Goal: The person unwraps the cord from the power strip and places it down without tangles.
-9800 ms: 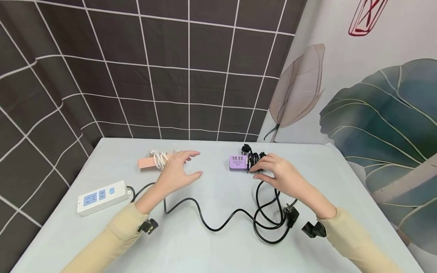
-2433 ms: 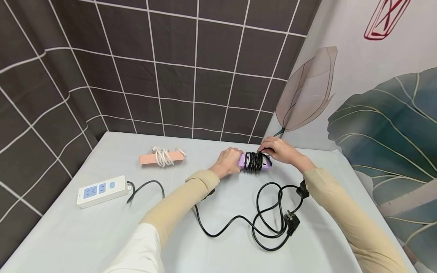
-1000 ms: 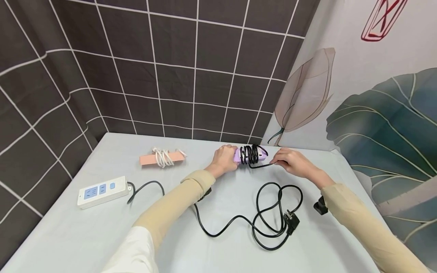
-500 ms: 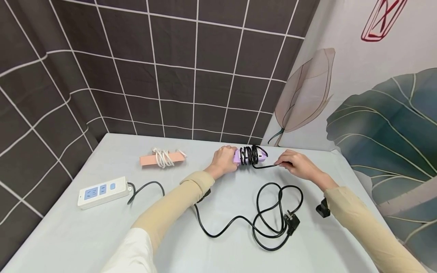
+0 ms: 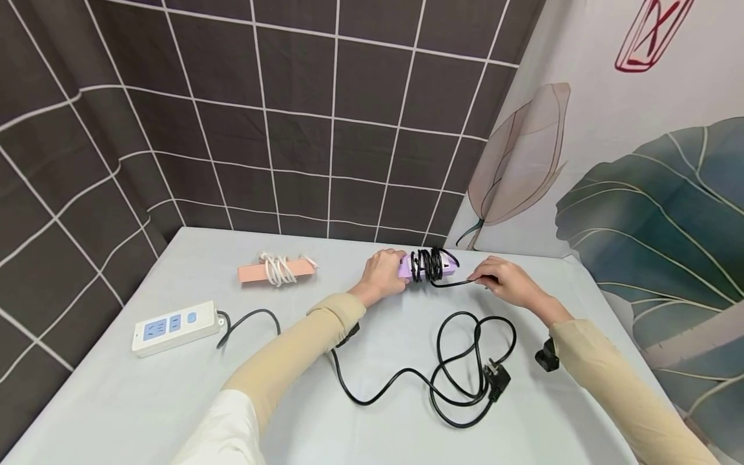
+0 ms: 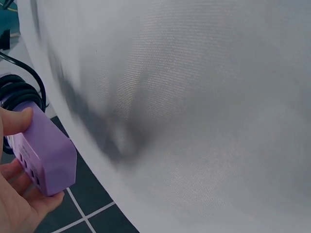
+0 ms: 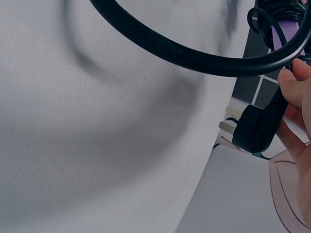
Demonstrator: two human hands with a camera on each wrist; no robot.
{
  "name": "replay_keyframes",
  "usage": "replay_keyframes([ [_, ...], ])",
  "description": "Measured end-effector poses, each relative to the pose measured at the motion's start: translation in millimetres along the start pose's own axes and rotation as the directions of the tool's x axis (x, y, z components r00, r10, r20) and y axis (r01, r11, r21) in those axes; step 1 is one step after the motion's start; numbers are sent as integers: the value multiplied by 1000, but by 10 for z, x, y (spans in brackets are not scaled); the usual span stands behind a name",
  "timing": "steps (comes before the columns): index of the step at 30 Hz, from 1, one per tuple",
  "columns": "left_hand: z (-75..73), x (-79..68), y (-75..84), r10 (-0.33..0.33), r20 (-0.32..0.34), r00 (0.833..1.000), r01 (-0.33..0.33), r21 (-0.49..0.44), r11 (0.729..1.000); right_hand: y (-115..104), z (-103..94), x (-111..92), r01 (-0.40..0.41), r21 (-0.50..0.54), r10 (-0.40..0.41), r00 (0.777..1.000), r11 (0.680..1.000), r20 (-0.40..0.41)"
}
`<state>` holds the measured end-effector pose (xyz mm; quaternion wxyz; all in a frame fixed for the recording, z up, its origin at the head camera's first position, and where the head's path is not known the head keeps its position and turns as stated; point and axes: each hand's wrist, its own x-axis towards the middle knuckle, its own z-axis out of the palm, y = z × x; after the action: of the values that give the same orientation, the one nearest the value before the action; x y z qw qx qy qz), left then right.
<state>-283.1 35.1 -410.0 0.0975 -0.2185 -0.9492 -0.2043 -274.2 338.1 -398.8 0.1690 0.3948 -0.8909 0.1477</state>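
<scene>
My left hand (image 5: pixel 381 272) grips the left end of a purple power strip (image 5: pixel 405 266) near the table's far edge. Several turns of black cord (image 5: pixel 431 265) are wound round the strip's middle. In the left wrist view the thumb lies on top of the strip (image 6: pixel 53 150) and the fingers lie beneath it. To the right, my right hand (image 5: pixel 504 279) pinches the loose end of that cord, which runs from the strip to the fingertips. The right wrist view shows the black plug (image 7: pixel 255 127) hanging by this hand, its cord between thumb and fingers.
At the back left lies a peach-coloured bar (image 5: pixel 251 272) wrapped in white cord (image 5: pixel 279 268). A white power strip (image 5: pixel 174 328) with blue sockets sits at the left. Its long black cord (image 5: pixel 401 371) snakes across the front to loops and a plug (image 5: pixel 496 380) below my right hand.
The left hand has moved from beside the peach bar to grip the purple strip. The right hand first worked at the strip's wound cord, then drew its end out rightward; lately both hands hardly move.
</scene>
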Motion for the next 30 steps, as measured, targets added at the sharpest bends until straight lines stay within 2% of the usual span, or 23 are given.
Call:
replay_keyframes([
  [15,-27,-18,9,27,-10,1000,-28,-20,999,64,19,-13,-96,-32,96,995,995,-12],
  [30,-27,-29,14,33,4,999,-33,-20,999,114,28,30,-258,-30,257,966,966,-26],
])
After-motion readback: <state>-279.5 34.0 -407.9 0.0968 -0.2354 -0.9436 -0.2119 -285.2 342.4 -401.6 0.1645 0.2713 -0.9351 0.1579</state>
